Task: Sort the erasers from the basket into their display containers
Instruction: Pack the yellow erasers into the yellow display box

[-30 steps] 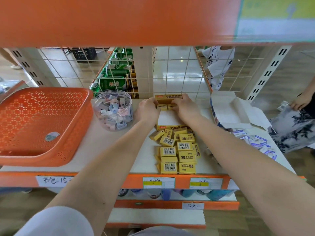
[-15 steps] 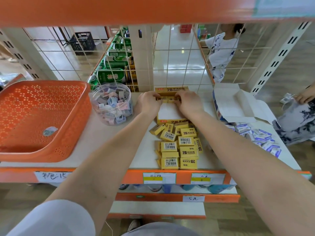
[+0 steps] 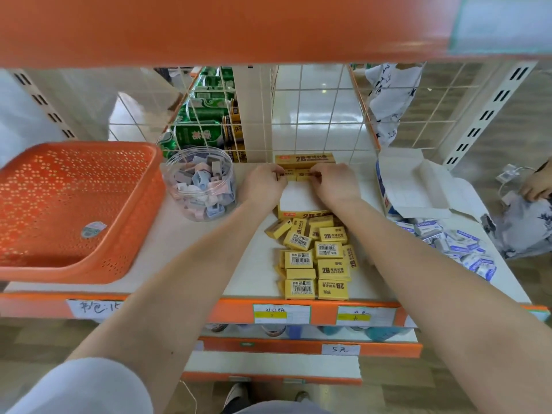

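At the center of the frame, we are working with 2 hands inside the yellow box (image 3: pixel 304 159): our left hand (image 3: pixel 263 185) and right hand (image 3: pixel 334 183) are each pinching the row of erasers (image 3: pixel 297 174) at its back. Below it, loose yellow erasers (image 3: pixel 316 258) are lying piled. At left, the orange basket (image 3: pixel 89 273) is sitting beside a clear tub (image 3: pixel 200 186).

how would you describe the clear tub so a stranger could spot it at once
Find the big orange basket on the left of the white shelf. Just right of it, at its far corner, stands a round clear plastic tub. It is the only see-through container there, packed with small pastel erasers, whereas the yellow box and white box further right are cardboard.
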